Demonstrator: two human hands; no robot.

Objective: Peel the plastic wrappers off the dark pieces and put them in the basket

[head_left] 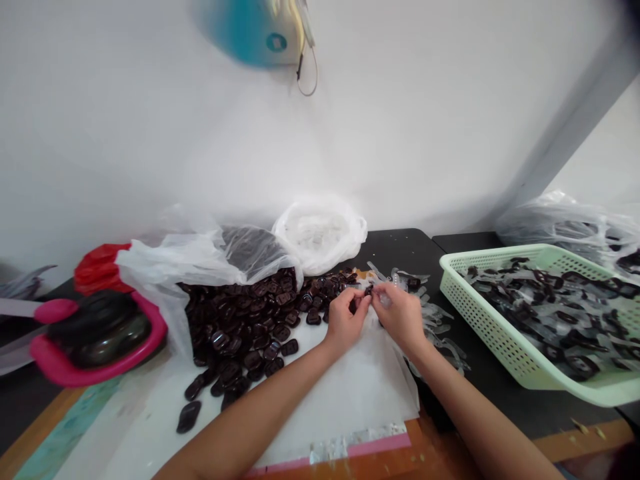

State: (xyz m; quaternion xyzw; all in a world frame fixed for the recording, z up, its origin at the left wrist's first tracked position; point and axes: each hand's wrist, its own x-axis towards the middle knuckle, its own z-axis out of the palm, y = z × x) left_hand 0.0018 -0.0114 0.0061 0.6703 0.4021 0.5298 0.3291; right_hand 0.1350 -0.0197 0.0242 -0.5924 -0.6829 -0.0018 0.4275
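Observation:
My left hand [346, 319] is closed in a pinch on a small dark brown plastic piece [369, 291], mostly covered by the fingers. Fingertips of my right hand [401, 315] meet the left ones there, also pinched; what exactly they grip is too small to make out. Left of the hands, a heap of glossy dark brown plastic pieces [250, 320] spills from a white plastic bag [165, 267]. Translucent plastic strips [437, 317] lie loose beside and behind my right hand. A white sheet [345, 393] is under both hands.
At right stands a pale green basket [505, 340] filled with dark and translucent pieces, a clear bag [555, 213] behind it. Another white bag [320, 233] sits by the wall. On the left are a pink-rimmed black object [100, 327] and a red bag [97, 267].

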